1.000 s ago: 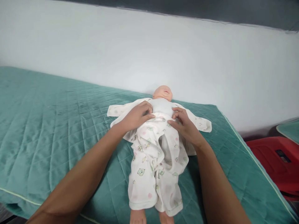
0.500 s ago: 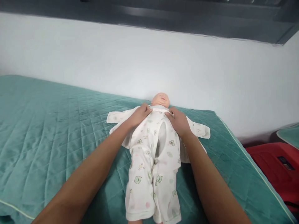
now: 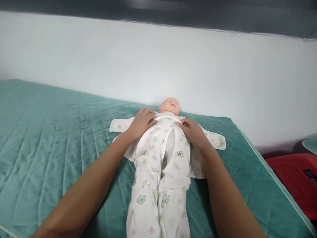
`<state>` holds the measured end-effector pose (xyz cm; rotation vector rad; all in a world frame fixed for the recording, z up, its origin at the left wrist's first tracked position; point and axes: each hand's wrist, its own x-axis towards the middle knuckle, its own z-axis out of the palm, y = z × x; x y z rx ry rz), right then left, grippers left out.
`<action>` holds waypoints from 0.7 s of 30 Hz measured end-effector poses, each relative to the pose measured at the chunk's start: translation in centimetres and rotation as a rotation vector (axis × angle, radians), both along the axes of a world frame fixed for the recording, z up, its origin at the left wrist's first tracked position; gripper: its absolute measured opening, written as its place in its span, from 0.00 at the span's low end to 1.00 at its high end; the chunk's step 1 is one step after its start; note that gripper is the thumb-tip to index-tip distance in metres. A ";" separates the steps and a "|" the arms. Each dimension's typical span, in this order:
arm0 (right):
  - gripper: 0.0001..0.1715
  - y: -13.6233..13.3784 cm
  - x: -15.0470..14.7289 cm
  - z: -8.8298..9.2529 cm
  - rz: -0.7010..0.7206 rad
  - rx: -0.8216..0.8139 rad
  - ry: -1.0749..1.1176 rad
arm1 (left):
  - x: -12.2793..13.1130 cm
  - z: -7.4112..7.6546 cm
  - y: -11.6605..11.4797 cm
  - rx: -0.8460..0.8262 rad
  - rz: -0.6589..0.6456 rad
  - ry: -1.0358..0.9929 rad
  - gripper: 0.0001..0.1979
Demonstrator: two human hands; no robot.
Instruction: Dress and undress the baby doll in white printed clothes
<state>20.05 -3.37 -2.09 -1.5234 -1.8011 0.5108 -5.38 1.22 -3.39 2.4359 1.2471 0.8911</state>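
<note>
A baby doll (image 3: 169, 105) lies on its back with its head toward the wall. White trousers (image 3: 148, 178) printed with green animals cover its legs and reach high up its front, with an oval opening at the crotch. Beneath them a white long-sleeved top (image 3: 217, 140) spreads out, both sleeves stretched sideways. My left hand (image 3: 141, 123) is closed at the trousers' waist on the left side, thumb over the cloth; its fingertips are partly hidden. On the opposite side my right hand (image 3: 194, 131) pinches the waist edge between thumb and fingers.
A green quilted bedspread (image 3: 61, 148) lies under the doll. The white wall (image 3: 99, 59) rises right behind the head, with a dark overhead structure (image 3: 158, 15) along the top. Beyond the bed's right edge stands a red object (image 3: 292, 178).
My left hand has shifted left and slightly down along the waist, and the right hand slightly right and down. The waist of the trousers sits a little lower and wider. The view has moved slightly.
</note>
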 end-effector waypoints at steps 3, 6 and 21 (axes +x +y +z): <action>0.16 0.5 -0.1 -0.7 0.024 0.153 -0.029 | 0.1 -0.4 0.5 -0.030 0.016 -0.009 0.14; 0.16 1.0 -0.5 -1.2 0.048 0.194 -0.017 | 0.3 -0.3 1.1 -0.109 0.072 -0.007 0.14; 0.17 5.2 -0.5 -1.4 -0.259 0.040 -0.142 | 1.7 -0.3 3.7 -0.239 0.252 -0.075 0.07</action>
